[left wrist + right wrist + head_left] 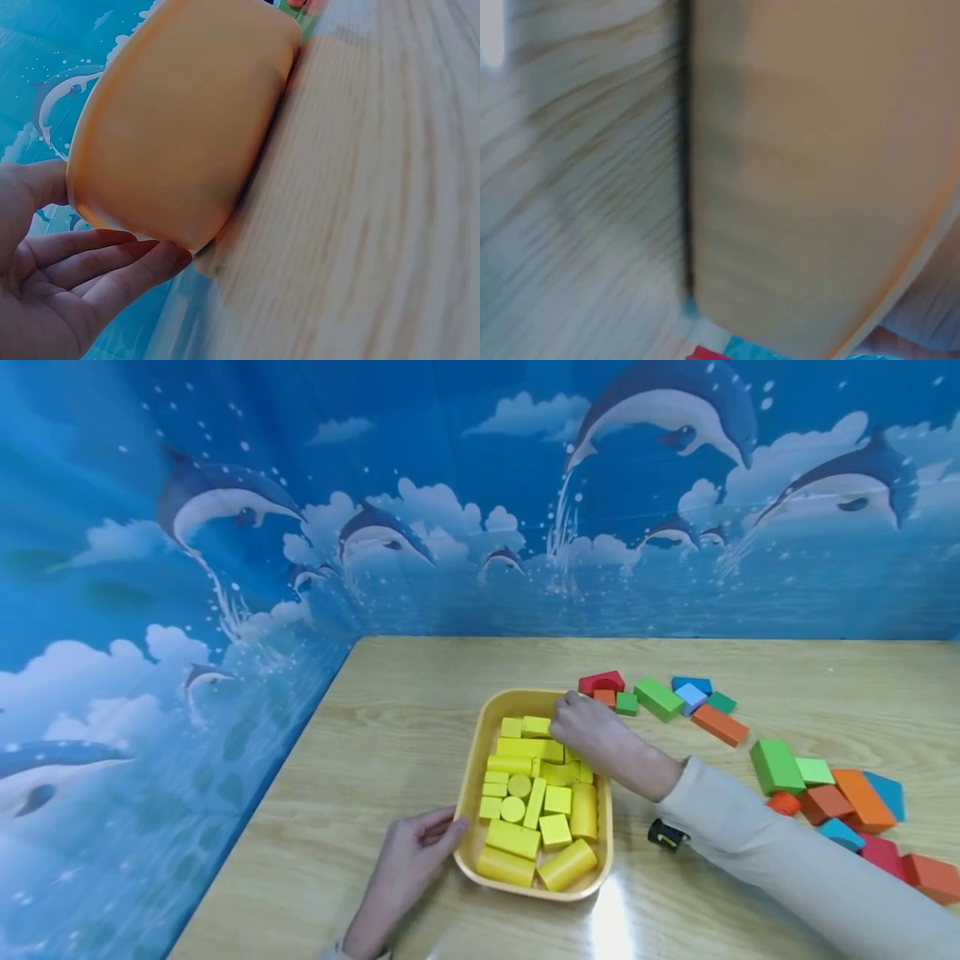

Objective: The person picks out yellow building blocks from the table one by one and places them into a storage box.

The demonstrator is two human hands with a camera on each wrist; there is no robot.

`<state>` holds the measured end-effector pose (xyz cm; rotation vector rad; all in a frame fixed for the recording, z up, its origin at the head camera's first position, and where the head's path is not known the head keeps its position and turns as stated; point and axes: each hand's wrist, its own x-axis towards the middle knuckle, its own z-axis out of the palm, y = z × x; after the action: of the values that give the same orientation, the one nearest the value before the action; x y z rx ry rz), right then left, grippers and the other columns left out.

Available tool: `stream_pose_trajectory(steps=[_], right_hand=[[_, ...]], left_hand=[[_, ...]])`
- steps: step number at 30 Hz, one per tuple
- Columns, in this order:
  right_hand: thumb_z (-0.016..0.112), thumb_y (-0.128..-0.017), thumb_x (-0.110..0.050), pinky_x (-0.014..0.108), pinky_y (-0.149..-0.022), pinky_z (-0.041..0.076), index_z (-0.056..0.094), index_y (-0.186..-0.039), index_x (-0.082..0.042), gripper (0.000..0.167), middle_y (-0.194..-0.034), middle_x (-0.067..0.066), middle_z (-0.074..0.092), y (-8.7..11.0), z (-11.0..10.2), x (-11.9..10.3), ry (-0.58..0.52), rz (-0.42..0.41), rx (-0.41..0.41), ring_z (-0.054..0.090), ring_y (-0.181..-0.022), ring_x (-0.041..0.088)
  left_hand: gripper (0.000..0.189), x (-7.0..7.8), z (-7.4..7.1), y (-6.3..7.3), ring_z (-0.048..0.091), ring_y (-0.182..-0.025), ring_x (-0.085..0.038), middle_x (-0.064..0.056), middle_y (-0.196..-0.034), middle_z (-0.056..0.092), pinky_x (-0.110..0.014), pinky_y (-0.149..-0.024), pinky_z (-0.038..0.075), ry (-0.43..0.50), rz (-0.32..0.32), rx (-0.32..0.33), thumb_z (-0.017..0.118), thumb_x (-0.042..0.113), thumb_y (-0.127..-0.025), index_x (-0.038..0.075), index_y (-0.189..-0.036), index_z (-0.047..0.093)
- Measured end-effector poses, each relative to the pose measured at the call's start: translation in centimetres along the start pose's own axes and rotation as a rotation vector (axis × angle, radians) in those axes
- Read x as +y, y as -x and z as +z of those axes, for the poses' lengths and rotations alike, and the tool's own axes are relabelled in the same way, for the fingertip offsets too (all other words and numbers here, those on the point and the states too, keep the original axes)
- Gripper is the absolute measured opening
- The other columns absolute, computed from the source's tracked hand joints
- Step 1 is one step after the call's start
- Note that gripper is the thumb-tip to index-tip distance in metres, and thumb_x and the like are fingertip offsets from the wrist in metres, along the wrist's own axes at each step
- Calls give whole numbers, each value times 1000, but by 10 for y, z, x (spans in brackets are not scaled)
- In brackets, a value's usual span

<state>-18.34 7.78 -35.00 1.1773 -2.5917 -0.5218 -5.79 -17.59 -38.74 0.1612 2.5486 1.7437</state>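
Observation:
A yellow-orange plastic tray point(470, 827) stands on the table, filled with yellow blocks: cylinders, cubes and long bars such as the yellow bar point(529, 749). My left hand point(411, 864) holds its near left side, the thumb at the rim and the fingers against the outer wall; the left wrist view shows this hand point(82, 270) close up. Over the tray's far right corner, my right hand point(592, 727) reaches in with bent fingers pointing down. Its fingertips are hidden among the blocks, so whether they pinch one is unclear. In the right wrist view the tray wall point(817, 165) covers most of the hand.
Right of the tray lie loose coloured blocks, among them a green block point(658, 698), an orange block point(864, 800) and a red arch point(602, 682). A small black object point(666, 835) lies below the right sleeve. A dolphin-print curtain point(465, 527) borders the table.

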Motion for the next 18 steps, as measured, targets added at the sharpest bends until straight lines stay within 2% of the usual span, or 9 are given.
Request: stream_pose_trajectory(steps=[5, 8, 11, 14, 16, 18], right_hand=[[71, -76, 12, 22, -51, 54, 65, -81, -2, 15, -76, 12, 59, -1, 4, 0, -58, 33, 40, 54, -64, 22], [66, -75, 15, 20, -47, 51, 62, -72, -4, 20, -67, 9, 56, -1, 5, 1, -128, 49, 60, 52, -58, 19], [62, -78, 17, 19, -42, 45, 55, -65, -6, 27, -58, 6, 49, -3, 3, 4, -264, 66, -5, 46, -53, 15], [60, -81, 16, 22, -44, 46, 53, -64, -8, 30, -58, 5, 48, -5, -1, 8, -359, 79, -85, 46, -56, 17], [60, -83, 15, 25, -46, 48, 55, -65, -8, 29, -61, 6, 50, -7, -6, 9, -358, 75, -141, 48, -59, 20], [62, -82, 14, 27, -50, 52, 58, -67, -7, 27, -64, 6, 54, -10, -11, 8, -303, 54, -187, 51, -62, 22]], left_hand=[[36, 0, -1, 1, 70, -93, -31, -27, -103, 68, -27, -78, 59, -1, -7, 5, 66, 17, -92, -13, -113, 63], [35, 0, -1, 0, 70, -93, -32, -28, -103, 68, -27, -79, 59, 10, 6, 5, 66, 16, -92, -13, -111, 63], [35, 0, 0, 0, 70, -93, -32, -28, -103, 68, -26, -79, 59, 17, 14, -1, 67, 15, -92, -13, -111, 64], [35, 0, 1, 0, 70, -92, -31, -27, -103, 68, -26, -79, 59, 14, 14, -4, 67, 16, -92, -12, -112, 64], [35, -1, 0, 0, 70, -92, -30, -26, -103, 68, -25, -79, 59, 6, 13, -2, 66, 17, -92, -12, -112, 64], [36, -1, 0, 0, 70, -93, -30, -26, -103, 69, -25, -79, 59, 1, 10, 3, 66, 18, -92, -12, -112, 64]])
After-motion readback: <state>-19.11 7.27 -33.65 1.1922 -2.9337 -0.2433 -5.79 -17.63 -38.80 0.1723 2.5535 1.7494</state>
